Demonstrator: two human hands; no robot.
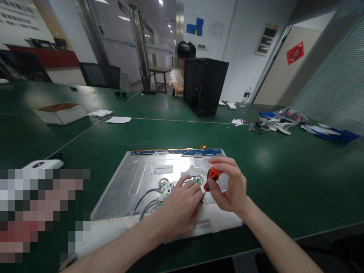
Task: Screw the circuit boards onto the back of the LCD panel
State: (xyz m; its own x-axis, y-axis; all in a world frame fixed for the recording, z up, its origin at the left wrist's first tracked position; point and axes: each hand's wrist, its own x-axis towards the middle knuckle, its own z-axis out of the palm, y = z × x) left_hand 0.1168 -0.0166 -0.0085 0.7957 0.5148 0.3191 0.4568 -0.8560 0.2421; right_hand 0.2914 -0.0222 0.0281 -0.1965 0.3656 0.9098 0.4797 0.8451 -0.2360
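Note:
A silver metal panel (136, 178), the back of a flat screen, lies flat on the green table (284, 170), with a blue strip board along its far edge. My right hand (229, 185) grips a small orange-and-black screwdriver (212, 176), tip pointing down at the panel. My left hand (179, 206) rests on the panel beside a small green circuit board (166, 187), fingers curled near the screwdriver tip. Black wires (146, 204) run from the board toward the panel's near edge. What the left fingers pinch is hidden.
A black computer case (204, 85) stands at the table's far side, with a seated person behind it. An open cardboard box (61, 112) and papers lie far left. Loose parts, bags and blue cloths (284, 121) lie far right. A white device (44, 164) sits near left.

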